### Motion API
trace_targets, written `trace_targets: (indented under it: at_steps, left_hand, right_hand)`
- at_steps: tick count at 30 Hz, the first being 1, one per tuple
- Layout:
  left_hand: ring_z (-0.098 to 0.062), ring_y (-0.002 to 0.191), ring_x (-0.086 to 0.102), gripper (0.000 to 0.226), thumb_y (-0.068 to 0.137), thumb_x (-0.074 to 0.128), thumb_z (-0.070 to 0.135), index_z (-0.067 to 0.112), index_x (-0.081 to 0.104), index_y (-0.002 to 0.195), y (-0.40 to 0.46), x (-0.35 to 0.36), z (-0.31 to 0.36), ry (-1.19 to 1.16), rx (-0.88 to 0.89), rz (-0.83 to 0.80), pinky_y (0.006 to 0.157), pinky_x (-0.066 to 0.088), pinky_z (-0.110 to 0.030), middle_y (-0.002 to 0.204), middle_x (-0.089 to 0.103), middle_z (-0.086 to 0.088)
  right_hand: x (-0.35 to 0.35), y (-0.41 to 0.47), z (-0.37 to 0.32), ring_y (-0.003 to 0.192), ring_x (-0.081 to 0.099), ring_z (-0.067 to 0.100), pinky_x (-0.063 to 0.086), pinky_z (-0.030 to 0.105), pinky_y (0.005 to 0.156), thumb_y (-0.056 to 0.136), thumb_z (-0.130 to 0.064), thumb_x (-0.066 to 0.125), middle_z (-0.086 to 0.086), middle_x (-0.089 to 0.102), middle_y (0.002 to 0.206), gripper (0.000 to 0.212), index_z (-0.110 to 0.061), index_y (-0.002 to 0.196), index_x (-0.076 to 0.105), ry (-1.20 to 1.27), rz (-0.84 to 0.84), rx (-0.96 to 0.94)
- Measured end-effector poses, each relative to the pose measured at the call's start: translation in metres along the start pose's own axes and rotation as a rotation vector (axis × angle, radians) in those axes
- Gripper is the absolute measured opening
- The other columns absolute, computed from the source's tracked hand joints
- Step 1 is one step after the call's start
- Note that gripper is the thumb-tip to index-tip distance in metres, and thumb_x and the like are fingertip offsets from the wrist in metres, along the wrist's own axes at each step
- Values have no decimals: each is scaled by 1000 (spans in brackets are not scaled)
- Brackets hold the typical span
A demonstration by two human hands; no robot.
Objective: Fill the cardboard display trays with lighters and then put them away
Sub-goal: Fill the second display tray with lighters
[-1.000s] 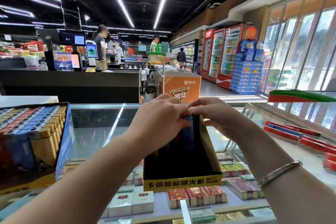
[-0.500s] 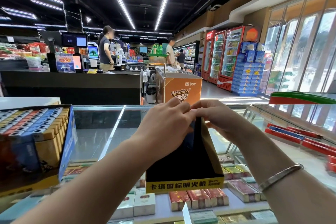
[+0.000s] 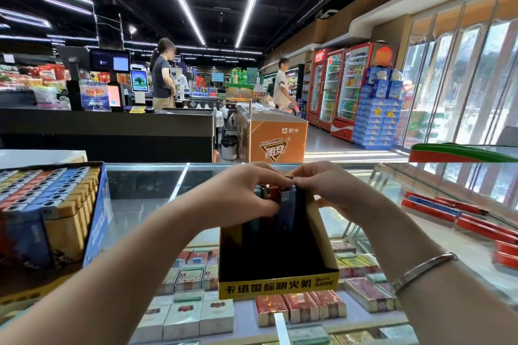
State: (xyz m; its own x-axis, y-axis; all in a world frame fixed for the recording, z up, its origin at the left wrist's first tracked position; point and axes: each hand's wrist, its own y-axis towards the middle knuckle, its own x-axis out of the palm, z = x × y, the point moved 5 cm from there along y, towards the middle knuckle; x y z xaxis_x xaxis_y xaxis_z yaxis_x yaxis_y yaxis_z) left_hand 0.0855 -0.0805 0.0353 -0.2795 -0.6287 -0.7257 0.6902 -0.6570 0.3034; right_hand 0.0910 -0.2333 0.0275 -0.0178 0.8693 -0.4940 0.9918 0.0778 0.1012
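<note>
Now both hands over one black-and-yellow display tray (image 3: 280, 287) on glass worktop (image 3: 145, 193). Left hand (image 3: 238, 193) grip curled round bunch of lighters (image 3: 276, 199) at tray's back, count unclear. Right hand (image 3: 330, 190) pinches lighter tops. Tray front reads 卡塔国标明火机. Second tray (image 3: 98, 213) at left, full.

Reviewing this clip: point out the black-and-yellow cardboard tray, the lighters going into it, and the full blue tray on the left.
black-and-yellow tray (image 3: 277, 287): head view, yellow front lip.
lighters (image 3: 287, 206): head view, blue lighter body at the tray's back.
full blue tray (image 3: 98, 221): head view, blue side wall.
</note>
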Motion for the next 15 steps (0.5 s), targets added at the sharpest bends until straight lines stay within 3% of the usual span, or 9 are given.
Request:
trace_targets:
  at_steps: [3, 5, 8, 11, 13, 15]
  left_hand:
    - [1, 105, 53, 45, 75, 67, 13, 48, 60, 104, 0, -1, -1, -203, -24, -2, 87, 50, -22, 108, 52, 29]
    - [-10, 117, 49, 59, 71, 69, 14, 46, 51, 117, -1, 1, 0, -288, -57, -10, 95, 48, -35, 127, 44, 21]
    - [-14, 136, 22, 91, 71, 72, 12, 47, 21, 138, 0, 1, -2, -251, -65, 50, 110, 29, -45, 148, 22, 11]
    - [-9, 136, 8, 105, 74, 71, 7, 41, 0, 143, 2, 6, -8, -191, -88, 63, 113, 12, -37, 153, 7, 10]
    - [-17, 137, 15, 103, 74, 69, 4, 38, 1, 144, 3, 11, -14, -237, -135, 62, 109, 25, -33, 153, 8, 7]
    - [-22, 122, 39, 96, 75, 67, -1, 35, 10, 143, 4, 19, -19, -372, -190, 93, 85, 48, -21, 146, 22, -2]
  right_hand:
    - [-5, -3, 0, 61, 54, 8, 41, 19, 49, 94, -7, 47, -2, 59, 69, 26, -18, 77, 63, -18, 20, 16]
    - [-9, -4, 0, 64, 54, 10, 41, 23, 52, 94, -5, 46, 0, 60, 71, 26, -17, 78, 63, -21, 36, 32]
    - [-16, -5, 3, 65, 54, 11, 40, 26, 56, 94, -4, 46, 1, 60, 73, 24, -15, 80, 62, -26, 53, 57]
    - [-23, -4, 7, 63, 51, 11, 39, 26, 56, 92, -3, 47, 0, 57, 70, 25, -16, 77, 62, -36, 105, 77]
    - [-28, -3, 10, 64, 50, 12, 38, 27, 58, 92, -4, 48, 1, 57, 70, 24, -16, 78, 63, -29, 155, 98]
    - [-30, -3, 14, 69, 51, 15, 39, 27, 60, 91, -5, 49, 4, 59, 77, 19, -13, 83, 65, -5, 198, 118]
